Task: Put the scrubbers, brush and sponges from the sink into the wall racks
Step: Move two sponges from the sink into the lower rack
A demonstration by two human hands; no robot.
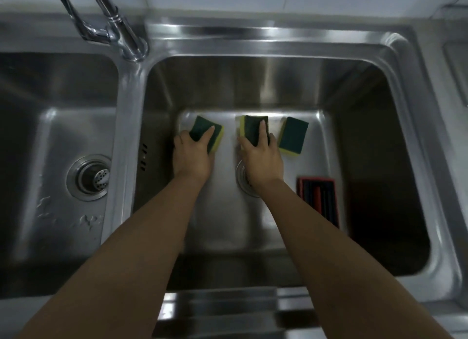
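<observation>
where steel gleams, hands [192, 153] [260, 158] grip rectangular sponges [202, 129] [253, 129].

3 green-topped yellow sponges lay across the far floor of the right sink basin [367, 105]: left sponge [202, 129], middle sponge [252, 129], right sponge [293, 137]; a red-and-black brush [319, 199] lay nearer.

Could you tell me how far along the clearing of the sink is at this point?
No rack shows, so nothing looks stowed. In hand: the left hand grips the left sponge, the right hand the middle sponge. Left: the right sponge and a red-and-black item on the sink floor.
</observation>
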